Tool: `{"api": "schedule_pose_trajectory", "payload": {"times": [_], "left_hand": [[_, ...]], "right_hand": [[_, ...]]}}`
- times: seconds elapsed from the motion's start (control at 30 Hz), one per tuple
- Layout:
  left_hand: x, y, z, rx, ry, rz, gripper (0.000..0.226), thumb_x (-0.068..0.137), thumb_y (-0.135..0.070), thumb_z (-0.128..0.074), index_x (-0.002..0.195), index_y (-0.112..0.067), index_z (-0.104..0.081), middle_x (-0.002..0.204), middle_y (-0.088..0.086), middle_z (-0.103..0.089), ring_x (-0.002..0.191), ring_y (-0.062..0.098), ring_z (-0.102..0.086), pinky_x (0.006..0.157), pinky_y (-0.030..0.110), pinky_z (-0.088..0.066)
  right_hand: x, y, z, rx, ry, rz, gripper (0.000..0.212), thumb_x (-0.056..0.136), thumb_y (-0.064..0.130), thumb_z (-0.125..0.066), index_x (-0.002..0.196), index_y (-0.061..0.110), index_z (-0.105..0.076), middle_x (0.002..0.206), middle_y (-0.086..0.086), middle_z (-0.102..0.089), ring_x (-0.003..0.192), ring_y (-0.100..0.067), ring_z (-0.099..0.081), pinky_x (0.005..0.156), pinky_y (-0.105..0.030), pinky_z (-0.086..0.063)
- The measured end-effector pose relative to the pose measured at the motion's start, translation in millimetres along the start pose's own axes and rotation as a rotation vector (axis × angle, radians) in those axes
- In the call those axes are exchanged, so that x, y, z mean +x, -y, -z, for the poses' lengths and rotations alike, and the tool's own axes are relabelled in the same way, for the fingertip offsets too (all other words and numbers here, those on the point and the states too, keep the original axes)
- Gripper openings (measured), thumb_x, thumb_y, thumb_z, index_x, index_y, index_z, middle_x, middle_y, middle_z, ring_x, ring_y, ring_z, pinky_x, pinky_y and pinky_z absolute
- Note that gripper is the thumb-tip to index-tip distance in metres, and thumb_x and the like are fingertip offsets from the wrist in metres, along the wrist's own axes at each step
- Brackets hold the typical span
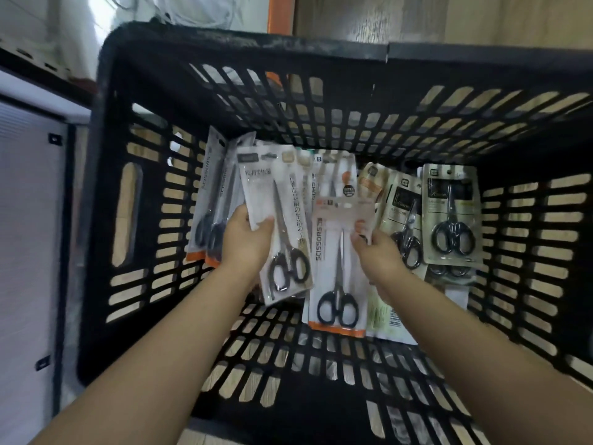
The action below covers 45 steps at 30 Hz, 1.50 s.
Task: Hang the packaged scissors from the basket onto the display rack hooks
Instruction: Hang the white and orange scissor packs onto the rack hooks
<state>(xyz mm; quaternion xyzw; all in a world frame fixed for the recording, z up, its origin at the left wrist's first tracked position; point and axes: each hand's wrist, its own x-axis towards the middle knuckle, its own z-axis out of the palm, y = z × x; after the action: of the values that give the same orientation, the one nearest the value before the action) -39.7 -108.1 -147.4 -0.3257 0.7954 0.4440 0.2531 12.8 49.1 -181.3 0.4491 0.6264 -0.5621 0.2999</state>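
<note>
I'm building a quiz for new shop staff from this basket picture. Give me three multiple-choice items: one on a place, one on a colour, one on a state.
1. Where are both hands?
A. Inside the basket
B. On a rack hook
C. On the floor

2. What colour is the bottom strip of the pack marked SCISSORS?
A. Green
B. Orange
C. Blue

3. What is the left hand doing?
A. Hanging idle
B. Pressing flat on the basket wall
C. Gripping a pack

Answers:
1. A: the left hand and right hand both reach down into the black basket.
2. B: an orange band edges the SCISSORS pack at its lower end.
3. C: its thumb and fingers pinch the pack with Japanese text.
</note>
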Motion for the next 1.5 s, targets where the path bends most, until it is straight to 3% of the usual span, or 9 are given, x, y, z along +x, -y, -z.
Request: {"api": "schedule_pose_trajectory", "payload": {"times": [0.37, 0.53, 0.73, 0.83, 0.97, 1.03, 1.17, 1.37, 1.5], "left_hand": [[-106.3, -76.5, 96.0, -0.186, 0.006, 0.095, 0.015, 0.096, -0.017, -0.052, 0.111, -0.016, -0.053, 0.109, 0.003, -0.062, 0.092, 0.018, -0.059, 0.077, 0.030, -0.048], [-187.0, -174.0, 176.6, -0.230, -0.111, -0.013, 0.017, 0.096, -0.021, -0.054, 0.111, -0.015, -0.057, 0.101, -0.001, -0.063, 0.096, 0.019, -0.059, 0.090, 0.034, -0.047], [-310.1, -314.0, 305.5, -0.328, -0.297, -0.219, 0.021, 0.088, -0.027, -0.064, 0.102, -0.011, -0.060, 0.104, 0.004, -0.067, 0.096, 0.025, -0.063, 0.090, 0.041, -0.050], [-384.7, -362.4, 366.9, -0.337, -0.363, -0.314, 0.015, 0.092, -0.023, -0.059, 0.093, -0.009, -0.061, 0.090, 0.008, -0.068, 0.081, 0.022, -0.063, 0.074, 0.033, -0.050], [-488.1, -397.0, 436.0, -0.445, -0.456, -0.416, 0.017, 0.089, -0.027, -0.060, 0.090, -0.009, -0.061, 0.088, 0.008, -0.070, 0.079, 0.020, -0.065, 0.079, 0.033, -0.055], [-538.5, -407.1, 467.9, -0.445, -0.552, -0.484, 0.016, 0.093, -0.018, -0.054, 0.079, -0.012, -0.059, 0.075, 0.000, -0.064, 0.066, 0.013, -0.060, 0.064, 0.021, -0.051], [-615.2, -408.3, 508.4, -0.537, -0.657, -0.589, 0.019, 0.093, -0.015, -0.053, 0.075, -0.012, -0.058, 0.077, 0.005, -0.066, 0.070, 0.020, -0.062, 0.070, 0.039, -0.057], [-653.7, -393.8, 523.2, -0.696, -0.741, -0.682, 0.008, 0.093, -0.011, -0.054, 0.085, -0.012, -0.056, 0.064, -0.004, -0.058, 0.059, 0.010, -0.056, 0.058, 0.025, -0.048], [-653.0, -389.1, 527.9, -0.716, -0.757, -0.690, 0.007, 0.093, -0.014, -0.054, 0.088, -0.010, -0.057, 0.070, -0.002, -0.059, 0.063, 0.011, -0.056, 0.055, 0.024, -0.045]], "right_hand": [[-131.7, 104.0, 31.0, -0.103, 0.005, 0.077, 0.043, 0.101, 0.028, -0.040, 0.141, 0.014, -0.037, 0.141, -0.009, -0.044, 0.129, -0.028, -0.040, 0.100, -0.035, -0.033], [-232.5, 214.3, 45.2, -0.193, 0.045, 0.290, 0.020, 0.099, 0.026, -0.042, 0.103, 0.008, -0.049, 0.074, 0.001, -0.045, 0.063, -0.010, -0.042, 0.054, -0.023, -0.029], [-406.6, 378.7, 61.8, -0.162, 0.138, 0.640, 0.011, 0.099, 0.023, -0.045, 0.102, 0.016, -0.052, 0.094, -0.001, -0.052, 0.084, -0.015, -0.048, 0.065, -0.023, -0.038], [-499.4, 439.8, 70.6, -0.141, 0.179, 0.825, 0.017, 0.098, 0.023, -0.045, 0.082, 0.022, -0.048, 0.076, 0.002, -0.047, 0.062, -0.009, -0.041, 0.052, -0.019, -0.033], [-627.8, 489.1, 79.1, -0.124, 0.237, 0.988, 0.027, 0.098, 0.031, -0.044, 0.073, 0.019, -0.044, 0.061, 0.001, -0.034, 0.054, -0.013, -0.032, 0.042, -0.017, -0.025], [-685.9, 503.2, 80.2, -0.123, 0.299, 1.065, 0.025, 0.097, 0.035, -0.045, 0.079, 0.019, -0.050, 0.069, -0.004, -0.043, 0.061, -0.015, -0.040, 0.052, -0.017, -0.033], [-776.4, 511.1, 80.3, -0.127, 0.392, 1.212, 0.040, 0.097, 0.038, -0.045, 0.127, 0.012, -0.052, 0.123, -0.014, -0.058, 0.100, -0.023, -0.055, 0.087, -0.033, -0.041], [-834.8, 487.1, 64.3, -0.151, 0.526, 1.259, 0.048, 0.098, 0.040, -0.044, 0.140, 0.018, -0.041, 0.134, 0.004, -0.045, 0.129, -0.022, -0.041, 0.094, -0.031, -0.033], [-840.2, 468.1, 49.5, -0.174, 0.532, 1.224, 0.046, 0.100, 0.033, -0.042, 0.141, 0.013, -0.039, 0.143, -0.004, -0.042, 0.131, -0.023, -0.039, 0.097, -0.032, -0.032]]}}
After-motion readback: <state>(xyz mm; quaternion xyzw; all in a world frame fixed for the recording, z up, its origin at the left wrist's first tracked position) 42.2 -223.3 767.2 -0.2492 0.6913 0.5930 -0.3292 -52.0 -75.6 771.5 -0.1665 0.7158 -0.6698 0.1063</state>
